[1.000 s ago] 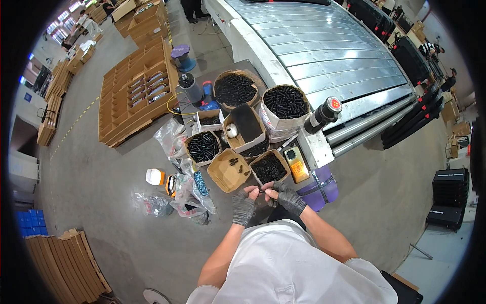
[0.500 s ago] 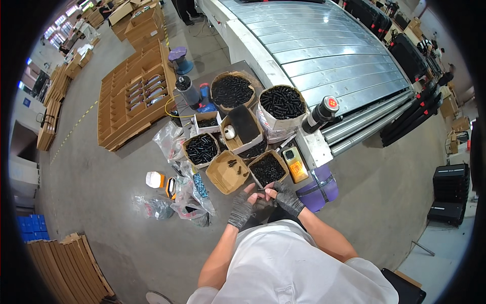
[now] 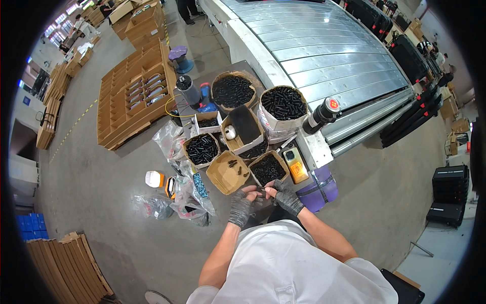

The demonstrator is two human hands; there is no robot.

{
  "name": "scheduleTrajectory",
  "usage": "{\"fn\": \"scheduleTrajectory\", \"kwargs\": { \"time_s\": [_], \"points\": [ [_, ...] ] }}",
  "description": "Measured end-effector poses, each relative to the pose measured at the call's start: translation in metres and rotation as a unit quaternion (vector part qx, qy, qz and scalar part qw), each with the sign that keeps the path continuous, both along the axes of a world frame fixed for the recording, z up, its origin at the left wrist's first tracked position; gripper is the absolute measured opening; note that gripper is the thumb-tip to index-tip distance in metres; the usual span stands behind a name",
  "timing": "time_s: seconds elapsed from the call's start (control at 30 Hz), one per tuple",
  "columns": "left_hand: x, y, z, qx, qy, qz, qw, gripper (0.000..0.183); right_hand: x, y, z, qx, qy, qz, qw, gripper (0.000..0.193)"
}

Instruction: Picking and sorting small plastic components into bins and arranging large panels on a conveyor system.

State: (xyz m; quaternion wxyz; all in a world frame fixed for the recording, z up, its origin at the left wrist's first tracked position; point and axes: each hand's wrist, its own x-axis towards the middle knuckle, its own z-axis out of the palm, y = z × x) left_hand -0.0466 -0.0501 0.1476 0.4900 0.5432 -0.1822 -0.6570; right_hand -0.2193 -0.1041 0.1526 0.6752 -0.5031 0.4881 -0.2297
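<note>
Both my hands wear grey fingerless gloves and meet just in front of the open boxes. My left hand (image 3: 243, 205) pinches a small dark rod-like part (image 3: 261, 196), too small to make out exactly. From the other side my right hand (image 3: 286, 197) has its fingertips closed on the same part. Right beyond them is a carton of small black parts (image 3: 267, 169). To its left sits a brown carton (image 3: 218, 178) with a few dark pieces in it. A box of black rod-shaped parts (image 3: 201, 149) stands farther left.
A phone in a yellow case (image 3: 295, 164) lies by the conveyor (image 3: 334, 61). A black cylinder with a red top (image 3: 321, 115) stands on the conveyor's corner. Farther back are larger tubs of black parts (image 3: 282, 103). Plastic bags (image 3: 190, 200) and a partitioned cardboard tray (image 3: 116, 111) are at left.
My fingers have shifted slightly around the small part, and the left fingertips have drawn in closer to the right ones. The boxes have not moved.
</note>
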Motion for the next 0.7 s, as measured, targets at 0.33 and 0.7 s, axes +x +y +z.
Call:
{"fn": "scheduleTrajectory", "kwargs": {
  "time_s": [0.33,0.7],
  "points": [
    [0.005,-0.001,-0.011,-0.044,-0.047,-0.103,0.993,0.029,-0.001,-0.006,0.006,-0.080,0.080,0.082,0.990,0.020],
    [0.011,0.000,-0.003,-0.030,-0.025,-0.028,0.999,0.026,-0.017,-0.009,0.019,0.254,-0.312,-0.090,0.911,0.031]
  ]
}}
